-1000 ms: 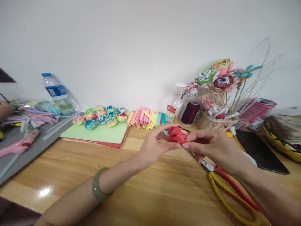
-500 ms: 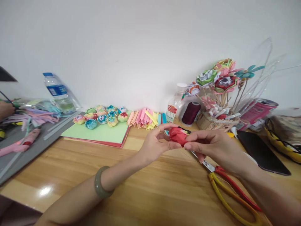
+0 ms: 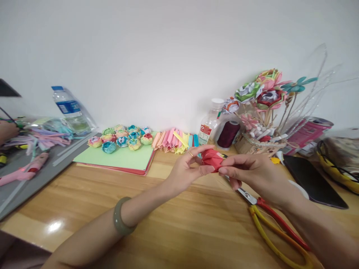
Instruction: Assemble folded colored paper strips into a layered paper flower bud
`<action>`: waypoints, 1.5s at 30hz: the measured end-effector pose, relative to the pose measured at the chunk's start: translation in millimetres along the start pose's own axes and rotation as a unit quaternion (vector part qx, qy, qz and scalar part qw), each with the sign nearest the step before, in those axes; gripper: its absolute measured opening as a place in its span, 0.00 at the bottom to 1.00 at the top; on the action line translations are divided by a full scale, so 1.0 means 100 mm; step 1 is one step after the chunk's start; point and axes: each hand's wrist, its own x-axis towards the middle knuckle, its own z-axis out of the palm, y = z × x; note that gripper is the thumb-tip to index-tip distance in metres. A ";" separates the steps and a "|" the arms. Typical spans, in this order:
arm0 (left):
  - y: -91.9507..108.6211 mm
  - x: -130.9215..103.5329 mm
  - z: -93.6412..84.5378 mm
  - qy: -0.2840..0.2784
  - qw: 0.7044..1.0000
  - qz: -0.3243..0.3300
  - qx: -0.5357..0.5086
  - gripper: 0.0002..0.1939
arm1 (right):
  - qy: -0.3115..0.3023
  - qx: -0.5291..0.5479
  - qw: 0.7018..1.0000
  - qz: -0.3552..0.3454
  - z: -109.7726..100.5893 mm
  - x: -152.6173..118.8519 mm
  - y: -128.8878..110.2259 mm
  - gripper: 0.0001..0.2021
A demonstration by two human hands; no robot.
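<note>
A red paper flower is held up over the table between both hands. My left hand grips its left side, thumb at the front and fingers behind. The thumb and index finger of my right hand pinch its right edge; a bit of yellow shows there. Beneath my right hand lie scissors with red and yellow handles, blades partly hidden by the fingers. Behind the left hand sit folded paper strips in orange, pink, yellow and blue.
Several finished paper flowers rest on green paper. Left are a water bottle, a pink glue gun and another person's hand. At right stand a clear bottle, a thread spool, a flower basket and a phone.
Both hands stay on the red flower, which has tilted slightly. My right fingers have shifted a little, showing slightly more of the scissor blades. The rest looks the same.
</note>
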 end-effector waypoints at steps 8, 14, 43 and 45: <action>-0.02 -0.02 0.04 0.019 1.000 -0.005 0.008 0.22 | 0.007 0.032 0.999 0.000 0.07 0.04 0.08 0.17; 0.00 0.03 0.02 0.031 0.999 -0.015 -0.042 0.24 | -0.035 0.013 0.999 -0.011 -0.02 0.03 0.05 0.19; 0.02 0.04 0.04 0.030 0.997 -0.037 -0.068 0.24 | 0.013 0.002 1.000 -0.024 0.05 0.03 0.06 0.17; 0.00 0.04 0.04 0.029 0.996 -0.044 -0.074 0.24 | 0.020 0.005 1.000 -0.023 0.07 0.04 0.07 0.17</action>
